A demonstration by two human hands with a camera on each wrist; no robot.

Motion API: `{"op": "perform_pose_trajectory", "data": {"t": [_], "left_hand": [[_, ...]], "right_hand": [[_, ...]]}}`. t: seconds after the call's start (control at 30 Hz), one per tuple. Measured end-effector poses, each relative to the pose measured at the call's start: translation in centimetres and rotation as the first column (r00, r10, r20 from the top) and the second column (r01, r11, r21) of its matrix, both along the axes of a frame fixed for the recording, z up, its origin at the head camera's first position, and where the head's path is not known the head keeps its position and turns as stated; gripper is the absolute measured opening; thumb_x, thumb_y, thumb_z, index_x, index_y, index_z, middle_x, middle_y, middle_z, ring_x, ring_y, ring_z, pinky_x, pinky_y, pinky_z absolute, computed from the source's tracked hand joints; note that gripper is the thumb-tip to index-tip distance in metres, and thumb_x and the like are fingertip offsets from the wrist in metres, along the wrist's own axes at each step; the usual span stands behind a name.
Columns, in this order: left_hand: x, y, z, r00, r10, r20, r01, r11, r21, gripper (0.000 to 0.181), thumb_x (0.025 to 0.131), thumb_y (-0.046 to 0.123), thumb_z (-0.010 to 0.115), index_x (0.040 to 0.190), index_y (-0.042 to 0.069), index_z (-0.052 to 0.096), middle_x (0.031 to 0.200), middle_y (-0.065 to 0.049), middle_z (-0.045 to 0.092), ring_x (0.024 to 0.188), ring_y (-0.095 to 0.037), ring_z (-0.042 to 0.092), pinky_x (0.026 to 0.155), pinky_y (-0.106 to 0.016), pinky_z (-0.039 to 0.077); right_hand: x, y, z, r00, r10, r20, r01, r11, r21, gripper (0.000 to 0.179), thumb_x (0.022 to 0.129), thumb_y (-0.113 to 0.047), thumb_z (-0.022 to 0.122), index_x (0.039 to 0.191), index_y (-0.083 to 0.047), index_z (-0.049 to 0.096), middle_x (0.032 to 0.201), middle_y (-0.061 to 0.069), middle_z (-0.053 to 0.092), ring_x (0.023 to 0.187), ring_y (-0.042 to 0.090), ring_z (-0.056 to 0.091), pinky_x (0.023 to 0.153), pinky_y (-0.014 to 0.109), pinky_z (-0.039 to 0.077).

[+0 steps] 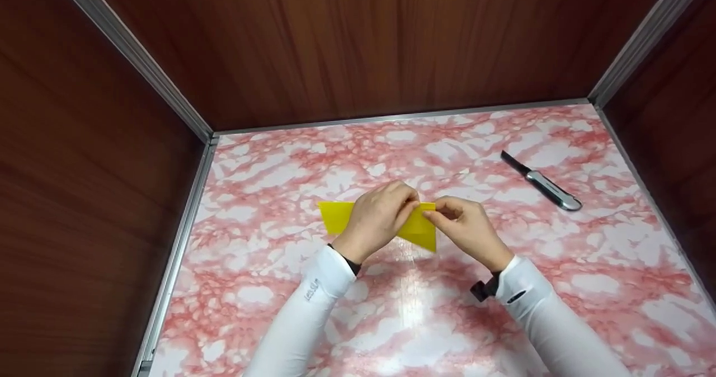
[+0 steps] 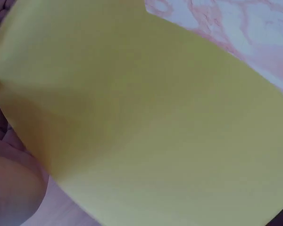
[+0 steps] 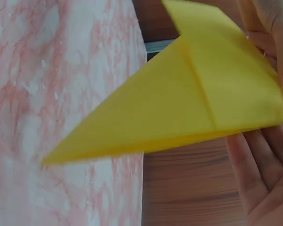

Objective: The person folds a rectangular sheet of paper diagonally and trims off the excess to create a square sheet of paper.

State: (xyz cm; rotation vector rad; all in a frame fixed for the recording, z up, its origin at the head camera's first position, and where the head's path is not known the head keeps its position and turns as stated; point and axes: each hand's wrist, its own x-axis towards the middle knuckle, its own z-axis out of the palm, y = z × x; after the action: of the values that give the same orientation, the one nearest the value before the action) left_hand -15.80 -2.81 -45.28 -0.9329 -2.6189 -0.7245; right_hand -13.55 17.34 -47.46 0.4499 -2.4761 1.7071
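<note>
A folded sheet of yellow paper (image 1: pixel 335 218) is held up between both hands above the table, its right end hanging in a point. My left hand (image 1: pixel 376 216) pinches its upper edge near the middle, thumb on the near face. At the right upper corner, my right hand (image 1: pixel 469 229) pinches the paper between thumb and fingers. In the right wrist view, the yellow paper (image 3: pixel 137 115) shows a crease, a folded flap and a long tapering tip. The left wrist view is mostly filled by the yellow paper (image 2: pixel 170 113), with a blurred fingertip at lower left.
A knife (image 1: pixel 541 181) with a dark blade and a silver and black handle lies at the right back of the red and white marbled table (image 1: pixel 268 265). Brown wood-grain panels (image 1: pixel 391 47) with metal edging enclose the table at the back and both sides.
</note>
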Motion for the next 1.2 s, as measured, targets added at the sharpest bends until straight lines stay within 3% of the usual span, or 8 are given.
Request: {"op": "perform_pose_trajectory", "data": {"t": [0.13,0.27,0.43,0.6,0.77,1.0,1.2], "left_hand": [[0.0,0.1,-0.1,1.0,0.003,0.003,-0.003,1.0,0.022,0.015,0.098,0.034,0.058,0.1,0.021,0.066,0.094,0.012,0.06,0.08,-0.004,0.052,0.067,-0.022,0.044],[0.2,0.4,-0.2,1.0,0.004,-0.024,-0.003,1.0,0.017,0.014,0.098,0.033,0.059,0.099,0.022,0.067,0.094,0.014,0.062,0.082,-0.003,0.053,0.069,-0.021,0.045],[0.1,0.5,-0.5,0.998,-0.002,-0.066,-0.001,0.999,-0.039,0.016,0.1,0.033,0.054,0.1,0.022,0.065,0.087,0.014,0.06,0.074,-0.003,0.052,0.063,-0.021,0.044],[0.0,-0.1,-0.8,0.999,-0.02,-0.047,0.016,0.996,-0.084,0.021,0.102,0.036,0.049,0.099,0.023,0.065,0.067,0.015,0.051,0.057,-0.004,0.045,0.054,-0.023,0.04],[0.0,-0.6,-0.6,0.999,-0.036,-0.021,0.034,0.996,-0.081,0.024,0.103,0.037,0.047,0.099,0.023,0.066,0.066,0.016,0.05,0.054,-0.003,0.045,0.052,-0.023,0.039],[0.0,-1.3,-0.2,0.999,-0.044,0.0,0.044,0.996,-0.08,0.024,0.103,0.036,0.048,0.098,0.022,0.067,0.071,0.016,0.057,0.056,-0.002,0.048,0.054,-0.022,0.041],[0.0,-2.2,-0.2,1.0,-0.001,0.022,0.003,0.997,-0.082,0.023,0.102,0.037,0.048,0.099,0.024,0.067,0.08,0.015,0.065,0.06,0.0,0.051,0.056,-0.023,0.044]], "right_hand": [[0.4,-0.5,0.8,1.0,-0.013,-0.025,0.014,1.0,0.017,0.007,0.09,-0.009,0.07,0.093,-0.004,0.073,0.084,0.007,0.072,0.07,0.014,0.059,0.066,0.022,0.047],[0.0,-0.6,-0.3,0.998,-0.022,-0.054,0.024,0.999,0.03,0.006,0.089,-0.007,0.071,0.093,-0.006,0.075,0.086,0.003,0.073,0.073,0.014,0.063,0.068,0.021,0.049],[-0.8,0.1,-2.2,0.997,-0.038,-0.069,0.04,0.999,0.024,0.008,0.088,-0.013,0.072,0.094,-0.014,0.077,0.087,-0.005,0.072,0.071,0.014,0.061,0.066,0.02,0.048],[-0.7,1.0,-2.4,0.992,-0.024,-0.125,0.031,0.998,0.053,0.008,0.09,-0.023,0.071,0.094,-0.019,0.077,0.086,-0.008,0.072,0.07,0.012,0.062,0.063,0.021,0.047],[-0.6,1.5,-2.2,0.987,-0.003,-0.163,0.011,0.999,0.048,0.01,0.091,-0.026,0.069,0.096,-0.02,0.076,0.09,-0.008,0.072,0.075,0.012,0.065,0.066,0.022,0.05],[-0.6,1.9,-2.1,0.992,-0.004,-0.129,0.008,1.0,0.026,0.01,0.091,-0.023,0.069,0.098,-0.019,0.076,0.092,-0.007,0.072,0.076,0.015,0.066,0.069,0.022,0.051],[-0.1,2.3,-1.1,0.996,-0.055,-0.077,0.053,0.998,-0.026,0.009,0.091,-0.013,0.07,0.096,-0.009,0.075,0.091,0.0,0.073,0.077,0.024,0.067,0.07,0.02,0.051]]}}
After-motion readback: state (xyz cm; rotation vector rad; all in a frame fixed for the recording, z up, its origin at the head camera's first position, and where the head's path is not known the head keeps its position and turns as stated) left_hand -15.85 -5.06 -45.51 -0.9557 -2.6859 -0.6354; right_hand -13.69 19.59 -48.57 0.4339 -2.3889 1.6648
